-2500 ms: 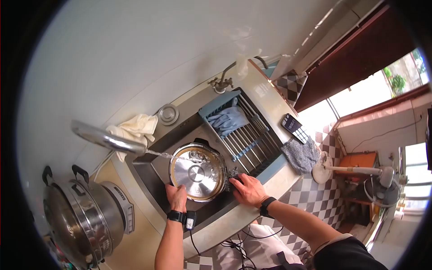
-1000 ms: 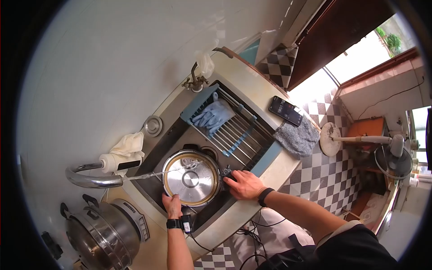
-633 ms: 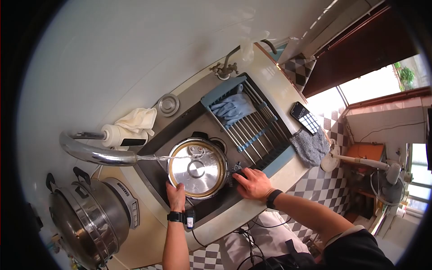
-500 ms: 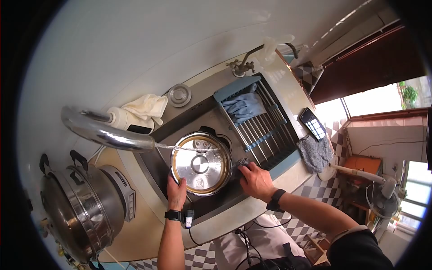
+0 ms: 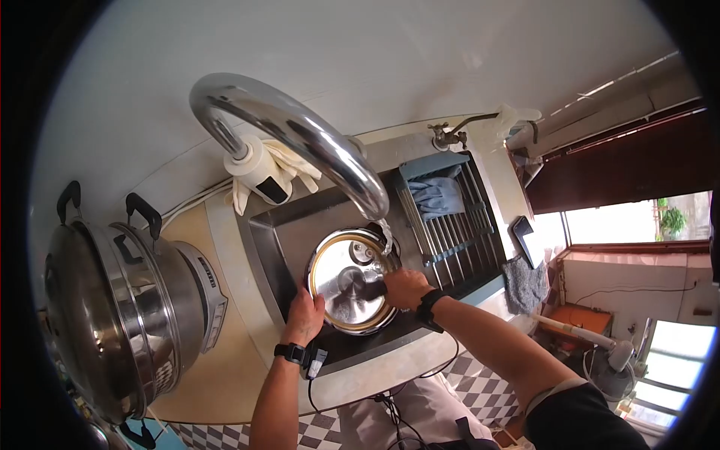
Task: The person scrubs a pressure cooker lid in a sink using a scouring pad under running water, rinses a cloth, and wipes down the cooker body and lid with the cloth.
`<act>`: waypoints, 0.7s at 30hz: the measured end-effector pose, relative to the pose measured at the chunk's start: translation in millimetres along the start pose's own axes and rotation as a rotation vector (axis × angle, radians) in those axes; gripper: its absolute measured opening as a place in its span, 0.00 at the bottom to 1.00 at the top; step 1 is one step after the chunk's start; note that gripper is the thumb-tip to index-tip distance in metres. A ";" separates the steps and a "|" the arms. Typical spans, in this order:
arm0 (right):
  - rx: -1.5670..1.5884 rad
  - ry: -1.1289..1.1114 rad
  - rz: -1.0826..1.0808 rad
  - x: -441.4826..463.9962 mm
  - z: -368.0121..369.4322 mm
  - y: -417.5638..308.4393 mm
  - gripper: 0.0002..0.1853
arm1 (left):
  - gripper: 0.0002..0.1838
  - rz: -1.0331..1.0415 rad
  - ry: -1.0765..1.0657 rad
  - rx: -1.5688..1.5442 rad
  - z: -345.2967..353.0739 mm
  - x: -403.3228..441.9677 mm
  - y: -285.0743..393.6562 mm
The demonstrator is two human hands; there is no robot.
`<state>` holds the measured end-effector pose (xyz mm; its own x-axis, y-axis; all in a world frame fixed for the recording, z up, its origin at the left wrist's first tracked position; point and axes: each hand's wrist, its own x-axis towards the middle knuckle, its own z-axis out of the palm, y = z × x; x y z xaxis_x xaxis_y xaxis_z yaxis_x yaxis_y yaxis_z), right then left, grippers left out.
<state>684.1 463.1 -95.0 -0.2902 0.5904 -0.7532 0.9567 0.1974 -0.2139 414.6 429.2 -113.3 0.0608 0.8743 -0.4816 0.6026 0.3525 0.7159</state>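
Observation:
A round metal pressure cooker lid (image 5: 337, 281) with a yellowish sealing ring lies inside up in the sink (image 5: 289, 240). My left hand (image 5: 304, 315) grips its near left rim, thumb over the edge. My right hand (image 5: 407, 289) is closed at the lid's right side, on a grey steel wool scrubber (image 5: 390, 262) that the fingers mostly hide. From the large curved faucet (image 5: 300, 135), water falls onto the lid's far right part, close to my right hand.
Right of the lid, a drying rack (image 5: 457, 232) holds a blue glove (image 5: 437, 196). A big steamer pot (image 5: 127, 315) stands at left. Behind are a white faucet base (image 5: 259, 176) and a second tap (image 5: 448, 137). A phone (image 5: 527, 238) and grey cloth (image 5: 525, 285) lie at right.
My right hand has moved left, from beside the lid onto its right side. My left hand still holds the rim. The view has shifted, and the faucet now looms larger.

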 end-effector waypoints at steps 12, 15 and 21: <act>0.274 0.241 0.286 67.2 44.6 -18.2 0.19 | 0.45 -0.107 -0.299 -0.479 12.7 -3.6 -24.1; 0.428 0.646 0.004 74.5 30.9 -53.8 0.17 | 0.49 -0.088 -0.300 -0.576 20.9 3.0 -36.0; 0.225 0.055 -0.177 43.5 45.3 -11.6 0.24 | 0.51 -0.088 -0.337 -0.498 9.9 -1.6 -20.5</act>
<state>661.5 451.1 -153.4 -0.4480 0.6047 -0.6585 0.8703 0.1262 -0.4762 410.1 417.2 -132.3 0.3254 0.7097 -0.6248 0.1766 0.6035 0.7775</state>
